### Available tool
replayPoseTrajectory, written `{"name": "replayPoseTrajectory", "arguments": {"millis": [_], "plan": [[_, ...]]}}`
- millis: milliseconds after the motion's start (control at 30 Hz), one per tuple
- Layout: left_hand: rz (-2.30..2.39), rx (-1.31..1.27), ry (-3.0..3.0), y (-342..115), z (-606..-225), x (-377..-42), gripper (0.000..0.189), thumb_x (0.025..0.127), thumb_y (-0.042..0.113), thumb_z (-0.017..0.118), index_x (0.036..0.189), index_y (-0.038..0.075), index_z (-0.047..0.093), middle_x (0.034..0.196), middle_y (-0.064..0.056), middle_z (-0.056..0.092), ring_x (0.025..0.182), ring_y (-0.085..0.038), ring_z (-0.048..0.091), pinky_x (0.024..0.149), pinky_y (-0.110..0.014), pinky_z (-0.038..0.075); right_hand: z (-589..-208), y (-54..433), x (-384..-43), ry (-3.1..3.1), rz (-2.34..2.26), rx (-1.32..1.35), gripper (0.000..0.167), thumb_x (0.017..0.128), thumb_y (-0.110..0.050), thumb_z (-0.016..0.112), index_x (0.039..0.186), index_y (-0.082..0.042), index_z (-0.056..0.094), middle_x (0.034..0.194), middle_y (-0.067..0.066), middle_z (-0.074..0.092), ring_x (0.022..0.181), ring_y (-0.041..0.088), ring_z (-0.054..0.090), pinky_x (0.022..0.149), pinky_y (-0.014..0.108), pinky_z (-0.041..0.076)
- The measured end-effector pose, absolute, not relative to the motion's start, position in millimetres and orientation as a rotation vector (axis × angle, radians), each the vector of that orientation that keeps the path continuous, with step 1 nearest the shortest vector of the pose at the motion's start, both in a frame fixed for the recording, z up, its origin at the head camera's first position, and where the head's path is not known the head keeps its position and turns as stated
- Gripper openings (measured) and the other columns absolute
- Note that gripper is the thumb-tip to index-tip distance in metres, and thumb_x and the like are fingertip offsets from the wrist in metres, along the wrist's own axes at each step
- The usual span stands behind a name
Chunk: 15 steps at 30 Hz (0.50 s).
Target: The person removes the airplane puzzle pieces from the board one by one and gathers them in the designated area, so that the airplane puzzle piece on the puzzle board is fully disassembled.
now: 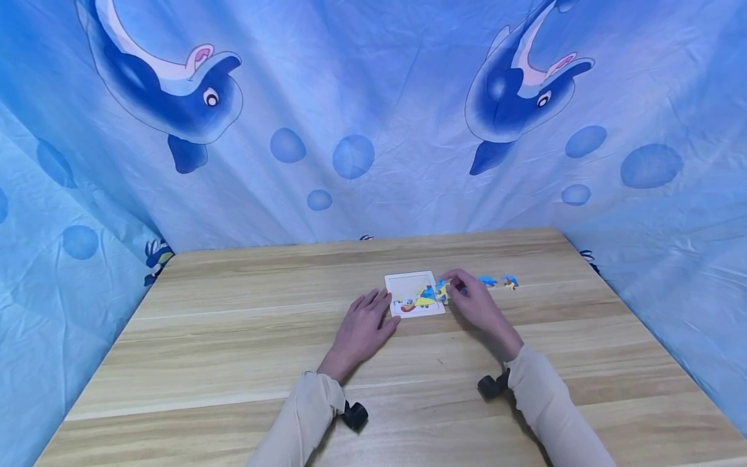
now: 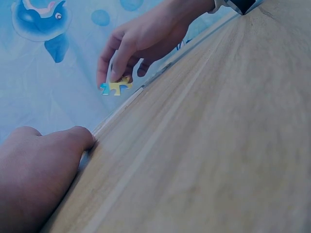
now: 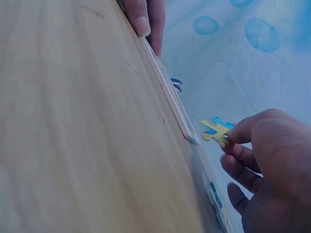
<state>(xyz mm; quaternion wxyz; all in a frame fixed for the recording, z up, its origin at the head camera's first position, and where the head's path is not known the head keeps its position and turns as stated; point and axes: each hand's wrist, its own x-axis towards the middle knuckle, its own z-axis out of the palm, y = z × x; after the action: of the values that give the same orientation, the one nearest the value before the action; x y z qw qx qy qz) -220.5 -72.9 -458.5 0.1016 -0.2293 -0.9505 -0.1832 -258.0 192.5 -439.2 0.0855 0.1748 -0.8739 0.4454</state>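
Note:
A white puzzle tray (image 1: 408,279) lies on the table, with joined yellow, blue and red pieces (image 1: 425,297) along its near side. My left hand (image 1: 363,327) rests at the tray's left edge, its fingers fairly straight and the thumb by the near corner. Between thumb and fingers, my right hand (image 1: 474,303) pinches a yellow and blue puzzle piece (image 3: 217,131) by its edge. That piece is held up off the table, just past the tray's right edge. In the left wrist view the same piece (image 2: 116,87) hangs below the right fingertips.
Loose blue puzzle pieces (image 1: 487,281) and a blue, red and yellow piece (image 1: 510,282) lie on the wooden table (image 1: 233,311) right of the tray. A blue curtain (image 1: 373,97) with printed dolphins stands behind the table's far edge and at both sides.

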Motion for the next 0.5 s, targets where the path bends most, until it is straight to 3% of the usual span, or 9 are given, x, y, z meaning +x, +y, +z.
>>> {"name": "replayPoseTrajectory", "arguments": {"millis": [500], "plan": [[-0.543, -0.681, -2.794, -72.3, -459.9, -221.0, 0.058, 0.097, 0.047, 0.047, 0.142, 0.009, 0.048, 0.145, -0.007, 0.047, 0.138, -0.024, 0.037, 0.114, -0.043, 0.027, -441.3, 218.4, -249.8, -2.637, 1.331, 0.423, 0.023, 0.096, -0.004, 0.053, 0.119, -0.004, 0.058, 0.091, 0.009, 0.057, 0.081, 0.021, 0.055, 0.067, 0.026, 0.050]]}}
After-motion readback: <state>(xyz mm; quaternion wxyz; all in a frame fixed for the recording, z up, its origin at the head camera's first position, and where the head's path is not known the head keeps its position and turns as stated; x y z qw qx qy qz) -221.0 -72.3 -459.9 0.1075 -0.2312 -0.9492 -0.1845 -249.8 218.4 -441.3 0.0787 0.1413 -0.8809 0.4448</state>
